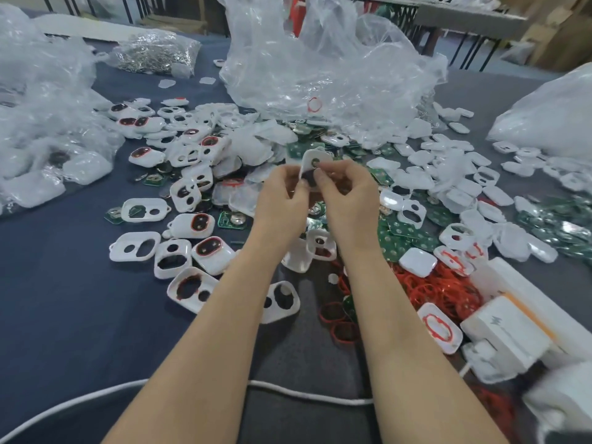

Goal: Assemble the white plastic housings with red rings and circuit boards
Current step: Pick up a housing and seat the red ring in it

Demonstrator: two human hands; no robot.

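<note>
Grey cloth tbl (80, 331) | clear bags (320, 59) behind | L hand (282, 197) + R hand (349, 197) pinch white housing (312, 157)

This is a small assembly workshop for piecework by hand. A wide table (64, 299) under dark cloth is strewn with loose heaps of identical white plastic housings (136, 246), green circuit boards (397, 232) and red rings (429, 286). Bulk stock sits in big clear plastic bags (320, 68) and a bag of metal parts (153, 52). Behind stand a second table (464, 14) and cardboard boxes (557, 33).
</note>
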